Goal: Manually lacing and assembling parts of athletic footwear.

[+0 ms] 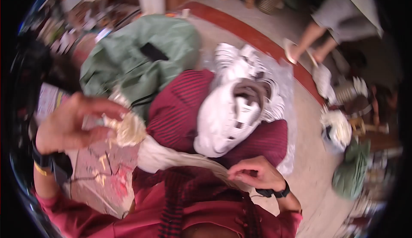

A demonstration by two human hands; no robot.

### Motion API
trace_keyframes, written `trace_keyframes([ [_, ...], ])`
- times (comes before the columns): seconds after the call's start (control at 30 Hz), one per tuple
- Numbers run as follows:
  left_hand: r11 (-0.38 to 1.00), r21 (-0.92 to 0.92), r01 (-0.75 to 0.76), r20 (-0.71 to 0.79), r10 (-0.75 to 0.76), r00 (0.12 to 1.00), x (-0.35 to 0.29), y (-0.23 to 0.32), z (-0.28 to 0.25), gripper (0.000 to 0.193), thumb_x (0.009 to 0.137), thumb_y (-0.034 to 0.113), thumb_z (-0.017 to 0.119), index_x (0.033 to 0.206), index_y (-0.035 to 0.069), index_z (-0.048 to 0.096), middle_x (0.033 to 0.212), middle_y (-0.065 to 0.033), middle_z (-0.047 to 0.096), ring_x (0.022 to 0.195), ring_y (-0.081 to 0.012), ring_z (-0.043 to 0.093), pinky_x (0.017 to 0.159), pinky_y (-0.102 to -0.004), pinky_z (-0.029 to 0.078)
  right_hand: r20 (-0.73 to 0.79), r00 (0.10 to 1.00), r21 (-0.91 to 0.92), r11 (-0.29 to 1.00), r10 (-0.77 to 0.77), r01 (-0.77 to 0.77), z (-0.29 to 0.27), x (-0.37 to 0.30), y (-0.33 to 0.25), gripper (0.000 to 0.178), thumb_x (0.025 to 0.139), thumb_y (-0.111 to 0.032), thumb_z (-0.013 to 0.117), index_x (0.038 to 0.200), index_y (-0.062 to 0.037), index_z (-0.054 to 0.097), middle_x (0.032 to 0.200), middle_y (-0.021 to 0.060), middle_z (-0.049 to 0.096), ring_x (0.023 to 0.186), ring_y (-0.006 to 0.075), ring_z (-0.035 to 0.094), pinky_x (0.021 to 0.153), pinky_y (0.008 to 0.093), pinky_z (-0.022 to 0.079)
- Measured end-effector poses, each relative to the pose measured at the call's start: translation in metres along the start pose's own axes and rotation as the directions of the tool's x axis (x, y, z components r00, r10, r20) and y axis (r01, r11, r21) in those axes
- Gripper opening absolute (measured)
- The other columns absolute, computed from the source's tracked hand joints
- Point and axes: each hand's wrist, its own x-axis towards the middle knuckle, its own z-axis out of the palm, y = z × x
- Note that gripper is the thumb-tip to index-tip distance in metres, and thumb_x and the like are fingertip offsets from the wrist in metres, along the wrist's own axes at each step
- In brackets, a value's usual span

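At the left, my left hand (77, 124) pinches a cream-coloured clump of loose fibre (130, 130) between thumb and fingers. A pale bundle of strands (161, 157) runs from below this clump across my lap toward my right hand (259, 173). The fingers of that hand are curled together by the strands; what they hold, if anything, is too blurred to make out. Beyond my hands, a large white thing shaped like a sneaker (219, 120) rests against dark red ribbed cloth (182, 109). White, grey-striped pieces (240, 59) are piled behind it.
A big green sack (124, 49) with a flat black object (153, 52) on it lies at the far left. Clear plastic sheeting (288, 79) covers some floor. Another person (343, 19) in grey shorts stands far right, near a white bag (337, 128) and a green bag (352, 173).
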Motion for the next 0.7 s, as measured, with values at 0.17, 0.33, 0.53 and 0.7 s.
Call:
trace_keyframes([
  [0.17,0.994,-0.085,-0.062,0.392,0.091,0.915,0.071,0.032,0.041,0.058,0.085,0.043,0.075,0.119,-0.003,0.065,0.104,-0.0144,0.072,0.098,-0.0250,0.069,0.089,-0.0344,0.051,-0.321,0.906,0.328,0.930,0.276,-0.168,-0.048,-0.063,0.017,0.024,0.099,-0.012,0.061,0.122,-0.0048,0.066,0.101,0.0040,0.073,0.086,0.0088,0.067,0.068,0.0228,0.053],
  [0.33,0.991,-0.121,-0.060,0.585,0.120,0.802,0.126,0.053,0.076,0.055,0.087,0.032,0.077,0.122,-0.006,0.060,0.105,-0.0184,0.070,0.092,-0.0239,0.069,0.089,-0.0350,0.053,-0.786,0.500,0.252,0.927,0.364,-0.279,-0.058,-0.191,-0.017,0.023,0.098,-0.019,0.062,0.117,-0.0104,0.071,0.099,0.0024,0.075,0.080,0.0087,0.069,0.062,0.0223,0.050],
  [0.53,0.977,-0.149,-0.155,0.750,0.214,0.626,0.171,0.096,0.109,0.047,0.089,0.024,0.074,0.122,-0.006,0.058,0.105,-0.0189,0.069,0.090,-0.0246,0.069,0.085,-0.0370,0.054,-0.939,0.185,0.170,0.860,0.289,-0.481,-0.013,-0.307,-0.086,0.025,0.100,-0.025,0.061,0.119,-0.0105,0.070,0.098,0.0021,0.075,0.080,0.0074,0.069,0.059,0.0190,0.048],
  [0.7,0.944,-0.240,-0.226,0.791,0.325,0.518,0.189,0.120,0.145,0.040,0.089,0.011,0.070,0.122,-0.008,0.056,0.098,-0.0237,0.067,0.081,-0.0265,0.068,0.077,-0.0358,0.056,-0.911,0.052,0.293,0.732,0.409,-0.615,0.023,-0.356,-0.153,0.034,0.099,-0.033,0.063,0.121,-0.0067,0.069,0.100,0.0070,0.075,0.085,0.0125,0.072,0.061,0.0225,0.054],
])
